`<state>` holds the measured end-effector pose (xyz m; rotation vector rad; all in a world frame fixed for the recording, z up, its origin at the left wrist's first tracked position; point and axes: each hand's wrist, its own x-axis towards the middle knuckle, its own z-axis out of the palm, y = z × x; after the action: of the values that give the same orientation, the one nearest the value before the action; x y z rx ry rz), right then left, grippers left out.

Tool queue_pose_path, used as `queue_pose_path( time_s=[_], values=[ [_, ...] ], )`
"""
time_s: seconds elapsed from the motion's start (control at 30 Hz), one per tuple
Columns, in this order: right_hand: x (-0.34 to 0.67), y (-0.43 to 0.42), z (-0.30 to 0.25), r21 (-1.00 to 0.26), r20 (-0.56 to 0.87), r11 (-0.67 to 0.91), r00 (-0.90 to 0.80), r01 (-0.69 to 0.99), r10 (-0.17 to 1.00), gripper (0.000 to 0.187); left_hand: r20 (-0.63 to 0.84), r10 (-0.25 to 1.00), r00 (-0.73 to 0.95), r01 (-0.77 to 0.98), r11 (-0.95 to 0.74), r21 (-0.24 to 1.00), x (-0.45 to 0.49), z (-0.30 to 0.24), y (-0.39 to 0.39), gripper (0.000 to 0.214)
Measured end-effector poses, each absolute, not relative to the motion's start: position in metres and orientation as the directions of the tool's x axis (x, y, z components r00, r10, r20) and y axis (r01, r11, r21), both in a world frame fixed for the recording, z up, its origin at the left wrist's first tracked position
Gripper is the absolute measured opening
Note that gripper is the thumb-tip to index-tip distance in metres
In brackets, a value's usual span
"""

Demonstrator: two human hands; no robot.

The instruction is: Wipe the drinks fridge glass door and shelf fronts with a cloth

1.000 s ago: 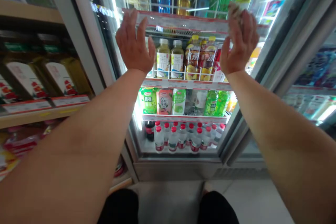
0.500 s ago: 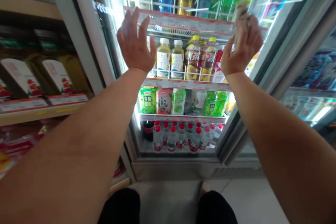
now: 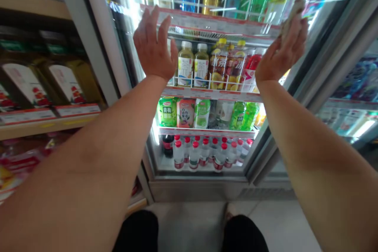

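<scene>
My left hand [image 3: 156, 45] is raised with its fingers spread, seemingly flat against the glass door [image 3: 177, 183] of a drinks fridge, holding nothing. A pale, bunched cloth [image 3: 291, 19] is pressed in my right hand [image 3: 280, 53], up near the right side of the same glass. Behind the glass, between the hands, stand white-capped tea bottles [image 3: 185, 65] and yellow-capped bottles [image 3: 218, 65]. Part of the cloth is hidden by my fingers.
Lower shelves hold drink cartons [image 3: 185, 113] and red-capped water bottles [image 3: 194, 155]. To the left, a wooden shelf [image 3: 32, 6] stands above large oil-coloured bottles [image 3: 69, 78]. The door's metal frame [image 3: 321, 63] runs along the right. Grey floor [image 3: 189, 224] lies below.
My right hand has moved to the right across the glass with the cloth. The left hand stays at almost the same place, still spread.
</scene>
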<state>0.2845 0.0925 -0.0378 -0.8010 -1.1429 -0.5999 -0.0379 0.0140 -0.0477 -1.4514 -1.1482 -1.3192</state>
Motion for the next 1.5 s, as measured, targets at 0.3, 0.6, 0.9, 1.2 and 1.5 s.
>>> queue_pose_path(
  time_s=[0.3, 0.6, 0.9, 1.2, 1.5],
  values=[
    [0.281, 0.084, -0.047, 0.006, 1.000, 0.564, 0.004, 0.826, -0.017, 0.045, 0.996, 0.085, 0.019, 0.987, -0.158, -0.005, -0.035, -0.048, 0.010, 0.055],
    [0.287, 0.104, -0.037, -0.320, 0.924, 0.531, 0.382, 0.784, -0.007, 0.050, 0.978, 0.200, -0.061, 0.949, -0.291, 0.118, -0.033, -0.046, 0.007, 0.063],
    [0.309, 0.088, -0.098, 0.084, 0.995, 0.568, -0.036, 0.819, -0.095, 0.044, 0.983, 0.184, -0.020, 0.972, -0.227, 0.062, -0.036, -0.046, 0.013, 0.062],
    [0.339, 0.110, -0.020, -0.081, 0.978, 0.641, 0.184, 0.764, -0.095, 0.051, 0.986, 0.167, -0.022, 0.955, -0.289, 0.070, -0.039, -0.046, 0.016, 0.061],
    [0.226, 0.086, -0.011, 0.183, 0.982, 0.641, -0.174, 0.745, -0.078, 0.055, 0.980, 0.199, -0.018, 0.959, -0.274, 0.073, -0.037, -0.045, 0.014, 0.059]
  ],
)
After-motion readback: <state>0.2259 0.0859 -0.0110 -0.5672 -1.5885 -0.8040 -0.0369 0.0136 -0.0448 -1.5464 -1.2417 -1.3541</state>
